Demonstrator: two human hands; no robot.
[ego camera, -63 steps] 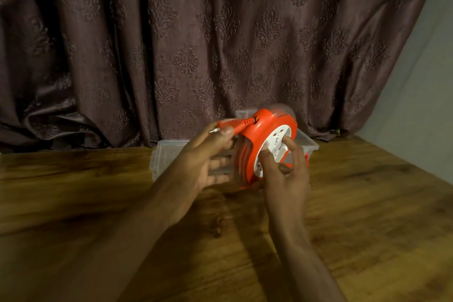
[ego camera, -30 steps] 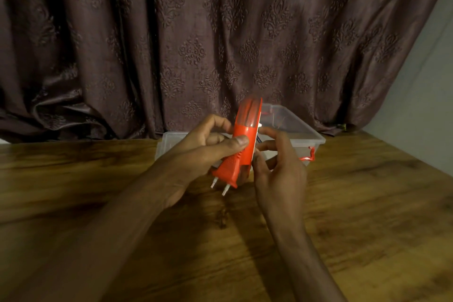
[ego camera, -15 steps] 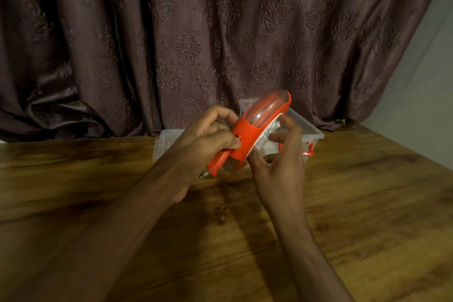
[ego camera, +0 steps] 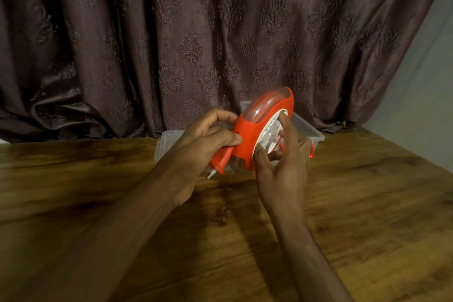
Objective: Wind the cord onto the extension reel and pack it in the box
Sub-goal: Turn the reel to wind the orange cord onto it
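Note:
I hold an orange extension reel (ego camera: 255, 140) above the wooden table, tilted with its white socket face (ego camera: 273, 133) turned right. Its clear cover shows orange cord wound inside. My left hand (ego camera: 203, 144) grips the reel's left side, with the orange plug (ego camera: 220, 163) poking out below the thumb, metal pins down-left. My right hand (ego camera: 279, 167) holds the socket face, fingers spread over it. Behind the reel sits the clear plastic box (ego camera: 311, 133), partly hidden by my hands.
A clear lid (ego camera: 166, 142) lies flat to the left of the box. A small orange latch (ego camera: 311, 152) hangs on the box's right end. A dark patterned curtain (ego camera: 196, 44) hangs along the table's far edge (ego camera: 73, 141); a pale wall stands at right.
The reel has been turned in my hands from edge-on to tilted, socket face toward the right. The plug has swung from pointing down to down-left. Both hands kept their grip.

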